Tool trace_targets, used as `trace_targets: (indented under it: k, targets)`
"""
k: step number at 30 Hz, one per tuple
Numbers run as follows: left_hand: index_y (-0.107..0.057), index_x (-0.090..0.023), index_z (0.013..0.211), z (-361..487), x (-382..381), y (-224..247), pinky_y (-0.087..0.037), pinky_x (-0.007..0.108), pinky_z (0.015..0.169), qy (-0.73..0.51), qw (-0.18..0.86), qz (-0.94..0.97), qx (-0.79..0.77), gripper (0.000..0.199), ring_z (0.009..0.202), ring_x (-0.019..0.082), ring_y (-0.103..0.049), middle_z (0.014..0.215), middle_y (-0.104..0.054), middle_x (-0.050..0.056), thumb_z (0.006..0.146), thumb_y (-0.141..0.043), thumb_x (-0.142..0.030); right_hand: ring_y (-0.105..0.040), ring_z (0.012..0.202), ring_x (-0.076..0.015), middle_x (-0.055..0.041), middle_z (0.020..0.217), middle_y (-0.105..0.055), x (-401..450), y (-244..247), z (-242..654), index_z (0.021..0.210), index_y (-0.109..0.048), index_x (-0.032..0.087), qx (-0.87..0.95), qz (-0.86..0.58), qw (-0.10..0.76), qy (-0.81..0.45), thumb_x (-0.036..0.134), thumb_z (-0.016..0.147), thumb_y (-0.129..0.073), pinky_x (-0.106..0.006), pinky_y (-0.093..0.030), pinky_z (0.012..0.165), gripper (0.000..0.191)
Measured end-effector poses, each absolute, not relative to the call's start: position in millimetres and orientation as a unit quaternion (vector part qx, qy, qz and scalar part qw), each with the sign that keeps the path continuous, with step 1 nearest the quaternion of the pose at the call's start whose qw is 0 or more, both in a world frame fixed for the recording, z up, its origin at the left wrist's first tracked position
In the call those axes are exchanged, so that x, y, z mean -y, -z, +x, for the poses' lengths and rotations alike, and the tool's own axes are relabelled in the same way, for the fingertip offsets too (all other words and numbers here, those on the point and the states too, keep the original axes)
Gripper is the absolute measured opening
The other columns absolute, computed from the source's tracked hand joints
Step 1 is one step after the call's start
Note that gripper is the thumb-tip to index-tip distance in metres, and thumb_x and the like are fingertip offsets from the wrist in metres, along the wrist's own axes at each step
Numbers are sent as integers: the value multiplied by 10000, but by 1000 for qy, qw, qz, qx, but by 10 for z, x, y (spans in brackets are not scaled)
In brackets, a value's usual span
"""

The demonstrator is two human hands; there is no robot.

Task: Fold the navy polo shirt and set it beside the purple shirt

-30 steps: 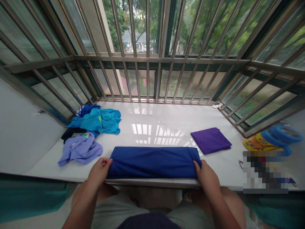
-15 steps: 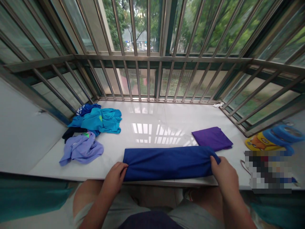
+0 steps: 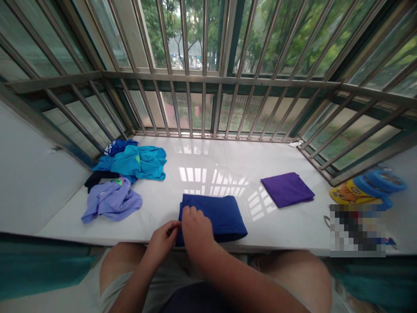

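A dark blue garment [image 3: 226, 215] lies folded over on itself at the front of the white sill [image 3: 289, 226]. Pinched at its left edge is my left hand [image 3: 164, 239], with thumb and fingers pressed together on the cloth. My right hand [image 3: 198, 228] has crossed over to the same edge and rests on the garment's left end, its fingers curled down over the doubled layer. Its fingertips are partly hidden, but the cloth's end is under them. To the right lies a flat, folded purple garment [image 3: 288, 190].
Crumpled clothes are heaped at the left: a turquoise shirt [image 3: 140, 163], a lavender garment [image 3: 112, 202] and dark pieces behind. A yellow and blue bottle [image 3: 361, 189] lies at the right beside a blurred-out patch. Metal window bars [image 3: 215, 79] close off the back.
My right hand has brought the garment's right end over to the left, so the long strip is now doubled to about half its length. My left hand has stayed at the left edge.
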State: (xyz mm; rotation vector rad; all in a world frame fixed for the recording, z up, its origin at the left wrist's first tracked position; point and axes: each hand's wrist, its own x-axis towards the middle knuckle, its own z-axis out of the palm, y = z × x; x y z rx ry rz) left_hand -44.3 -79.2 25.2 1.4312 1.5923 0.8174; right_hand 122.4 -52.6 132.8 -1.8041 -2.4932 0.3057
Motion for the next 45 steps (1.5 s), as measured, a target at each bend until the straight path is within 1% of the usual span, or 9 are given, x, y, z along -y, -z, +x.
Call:
trace_targets:
  k: [5, 10, 13, 16, 19, 23, 32, 39, 45]
  targets:
    - [-778, -210, 1082, -474, 780, -236, -619, 456, 1009, -374, 482, 471, -637, 461, 1059, 294, -780, 1087, -835, 78, 887, -591, -583, -715, 991, -293, -131, 1068, -707, 662, -642, 886, 1164, -651, 149, 838, -534, -5, -111, 127, 1036, -538, -412, -624, 794, 172]
    - [-720, -193, 1124, -453, 745, -106, -650, 441, 921, -401, 504, 427, -635, 617, 970, 286, -801, 1014, -827, 94, 803, -697, -719, -685, 959, -283, -128, 1063, -699, 827, -590, 1174, 1290, -639, 111, 895, -436, 34, -90, 189, 1010, -626, -386, -605, 769, 291]
    - [-671, -200, 1189, -433, 725, -62, -657, 418, 850, -377, 451, 454, -670, 583, 891, 273, -800, 947, -814, 67, 807, -736, -636, -677, 969, -273, -112, 1092, -725, 911, -704, 1463, 1355, -630, 135, 920, -374, 79, -87, 305, 1027, -655, -391, -600, 807, 371]
    - [-620, -219, 1299, -387, 727, -96, -667, 414, 771, -355, 363, 512, -693, 503, 818, 248, -784, 1021, -792, 59, 868, -689, -468, -653, 1193, -292, -112, 1328, -720, 862, -794, 1936, 1416, -631, 224, 916, -375, 126, -62, 375, 1029, -676, -470, -537, 1060, 418]
    - [-629, -216, 1353, -234, 710, -210, -647, 511, 952, -364, 191, 611, -676, 399, 1101, 293, -756, 1284, -737, 134, 971, -556, -303, -484, 1483, -361, -86, 1643, -526, 733, -717, 2476, 1596, -516, 307, 898, -422, 126, 6, 290, 996, -696, -576, -403, 1219, 626]
    - [-620, -197, 1437, 175, 576, -300, -485, 526, 1222, -326, 84, 739, -583, 449, 1429, 272, -596, 1534, -633, 146, 1049, -397, -170, -425, 1555, -331, -53, 1688, -469, 695, -370, 2899, 1602, -533, 293, 909, -402, 96, 55, 97, 980, -586, -542, -452, 1208, 654]
    - [-395, -185, 1679, 278, 407, 57, -344, 567, 1294, -177, 19, 800, -573, 663, 1591, 326, -408, 1712, -441, 138, 1088, -467, -476, -321, 1619, -300, -61, 1702, -439, 1030, 118, 3123, 1636, -500, 212, 871, -443, 175, 120, 18, 960, -454, -443, -512, 1189, 704]
    - [-261, -136, 1724, 198, 540, 81, -394, 609, 1241, -209, -11, 790, -576, 788, 1608, 404, -350, 1758, -320, 202, 1061, -533, -463, -438, 1525, -432, -133, 1644, -516, 1044, -353, 2807, 1549, -609, 219, 822, -552, 140, 4, 412, 1011, -625, -704, -298, 1259, 571]
    - [-219, -138, 1736, 213, 907, 119, -321, 600, 1293, -185, -53, 832, -520, 838, 1591, 383, -391, 1746, -340, 200, 1049, -555, -481, -248, 1619, -435, -131, 1761, -312, 408, -516, 2372, 1676, -431, 194, 784, -609, 117, -34, 441, 1063, -563, -682, -258, 1268, 674]
